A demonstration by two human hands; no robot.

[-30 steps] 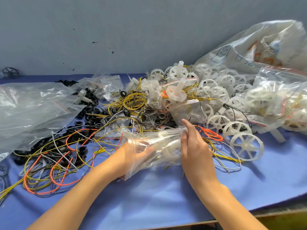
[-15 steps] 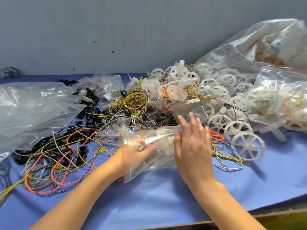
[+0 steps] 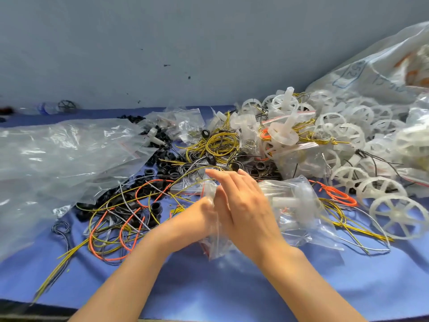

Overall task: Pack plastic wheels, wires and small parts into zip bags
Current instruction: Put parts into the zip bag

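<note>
Plastic wheels right — wires crowd zip bag.

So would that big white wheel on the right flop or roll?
Probably stiff: the wheel has a round rim and straight spokes. Likely light, being mostly gaps. On edge it might roll; it lies flat now.

Bare forearms, bare left hand and right hand

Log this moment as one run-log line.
zip bag: holds white wheel | right hand: flat over its mouth | left hand: beneath, grip hidden | seal: unclear
</note>
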